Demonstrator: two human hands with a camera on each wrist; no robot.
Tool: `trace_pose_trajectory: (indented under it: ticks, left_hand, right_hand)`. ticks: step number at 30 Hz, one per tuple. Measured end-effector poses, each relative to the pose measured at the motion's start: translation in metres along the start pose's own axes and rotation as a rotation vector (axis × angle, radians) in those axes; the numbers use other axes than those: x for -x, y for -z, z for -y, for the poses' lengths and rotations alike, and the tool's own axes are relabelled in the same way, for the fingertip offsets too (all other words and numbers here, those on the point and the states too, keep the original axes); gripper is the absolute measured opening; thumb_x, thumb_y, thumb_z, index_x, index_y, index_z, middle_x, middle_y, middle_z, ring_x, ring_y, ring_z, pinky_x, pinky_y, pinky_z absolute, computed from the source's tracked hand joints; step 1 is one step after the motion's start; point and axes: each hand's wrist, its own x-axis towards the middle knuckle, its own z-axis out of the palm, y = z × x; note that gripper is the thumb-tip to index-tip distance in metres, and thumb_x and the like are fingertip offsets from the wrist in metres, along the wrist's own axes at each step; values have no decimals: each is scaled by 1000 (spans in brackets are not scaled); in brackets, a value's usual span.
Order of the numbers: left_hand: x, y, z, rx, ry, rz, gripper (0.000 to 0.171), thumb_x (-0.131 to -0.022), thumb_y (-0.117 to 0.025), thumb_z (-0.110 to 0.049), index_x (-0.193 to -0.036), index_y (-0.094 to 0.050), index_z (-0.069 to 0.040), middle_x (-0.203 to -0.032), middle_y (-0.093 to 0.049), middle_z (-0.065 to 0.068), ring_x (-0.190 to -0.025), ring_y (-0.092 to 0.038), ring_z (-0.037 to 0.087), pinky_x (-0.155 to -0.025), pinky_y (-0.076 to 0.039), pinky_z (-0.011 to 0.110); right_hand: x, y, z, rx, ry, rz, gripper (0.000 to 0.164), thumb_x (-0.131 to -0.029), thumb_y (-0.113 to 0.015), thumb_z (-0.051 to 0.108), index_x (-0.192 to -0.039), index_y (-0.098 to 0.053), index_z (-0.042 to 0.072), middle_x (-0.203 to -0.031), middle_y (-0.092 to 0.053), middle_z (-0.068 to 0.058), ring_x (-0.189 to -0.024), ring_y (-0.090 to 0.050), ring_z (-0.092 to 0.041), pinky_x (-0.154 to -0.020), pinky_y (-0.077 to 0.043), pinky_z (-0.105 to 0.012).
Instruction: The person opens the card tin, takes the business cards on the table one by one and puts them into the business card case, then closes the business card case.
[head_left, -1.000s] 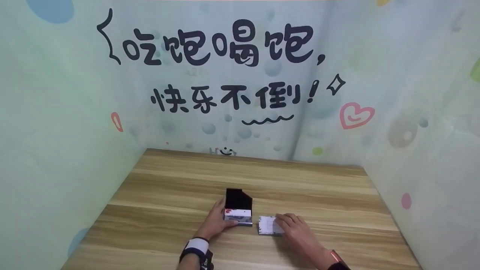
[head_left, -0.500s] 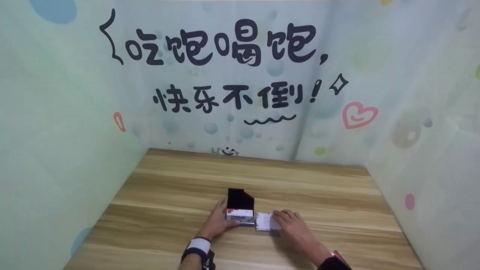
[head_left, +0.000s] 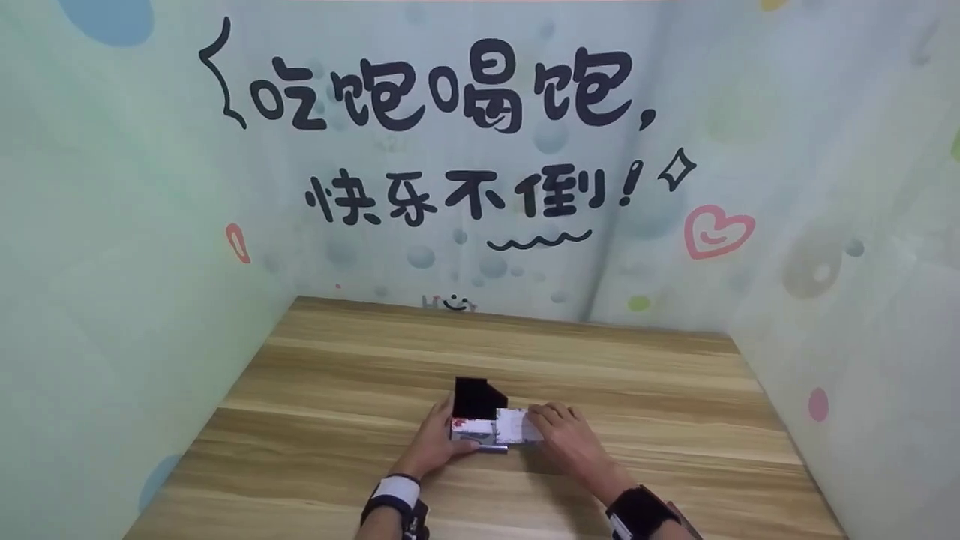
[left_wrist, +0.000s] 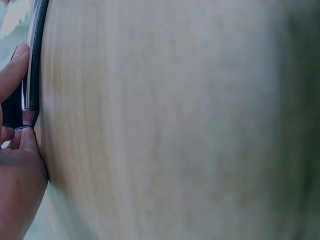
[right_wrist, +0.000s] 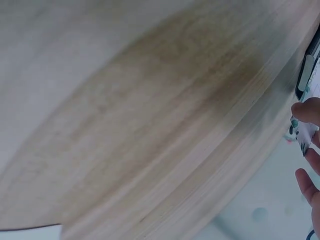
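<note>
In the head view a small black card case point(head_left: 476, 397) stands opened on the table, its dark lid raised at the back. A card with a red flower print point(head_left: 469, 426) shows inside it. My left hand point(head_left: 435, 442) grips the case from its left side, the thumb on the front edge; the left wrist view shows those fingers around the case point(left_wrist: 34, 65). My right hand point(head_left: 571, 441) pinches the right end of a white card with a leafy border point(head_left: 513, 425). The left part of that card overlaps the right side of the case. The right wrist view catches only some fingers and the card point(right_wrist: 304, 132).
The wood-grain table point(head_left: 360, 352) is enclosed by pale printed curtains, with black lettering point(head_left: 480, 195) on the back one point(head_left: 360, 262). A pale flat thing point(right_wrist: 35, 234) shows in the lower left corner of the right wrist view; its kind is unclear.
My right hand has brought the white card left and up, from the table beside the case to over its right side. The left hand and the case have stayed nearly still.
</note>
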Motion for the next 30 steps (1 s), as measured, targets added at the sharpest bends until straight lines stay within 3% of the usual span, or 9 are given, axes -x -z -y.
trace_pose_trajectory:
  ticks: [6, 13, 19, 22, 30]
  left_hand:
    - [1, 0, -2, 6, 52, 7, 98, -69, -78, -25, -145, -20, -2, -147, -20, 29, -135, -20, 44, -112, -18, 54]
    - [1, 1, -3, 22, 29, -6, 98, -69, -78, -22, -145, -21, -1, -146, -22, 30, -134, -22, 45, -111, -19, 55]
    - [0, 1, -2, 36, -18, -15, 95, -68, -79, -20, -143, -25, 1, -143, -28, 30, -133, -25, 44, -110, -20, 54]
    - [-1, 0, -1, 60, -26, -8, 93, -68, -79, -18, -143, -27, -1, -143, -30, 28, -133, -26, 43, -110, -21, 54]
    - [0, -1, -3, 58, 18, -5, 94, -69, -78, -18, -145, -24, -5, -144, -28, 26, -133, -26, 41, -111, -20, 52]
  right_hand:
    - [-7, -3, 5, -30, -22, 61, 47, -64, -72, 8, -110, -62, 9, -113, -63, -5, -100, -57, -22, -79, -50, -38]
    - [-18, -8, 8, -25, -27, 47, 42, -68, -65, -1, -109, -62, 9, -112, -63, -5, -100, -58, -23, -80, -51, -38]
    - [-31, -15, 14, -4, -22, 14, 39, -68, -73, 15, -105, -63, 8, -105, -65, -4, -95, -58, -21, -79, -51, -37]
    - [-39, -15, 19, -18, -35, 65, 45, -66, -76, 19, -106, -63, 8, -108, -64, -5, -98, -57, -22, -83, -50, -39]
    - [-53, -13, 32, -29, -62, 280, 52, -68, -65, 3, -119, -56, 8, -124, -57, -8, -112, -53, -26, -95, -46, -44]
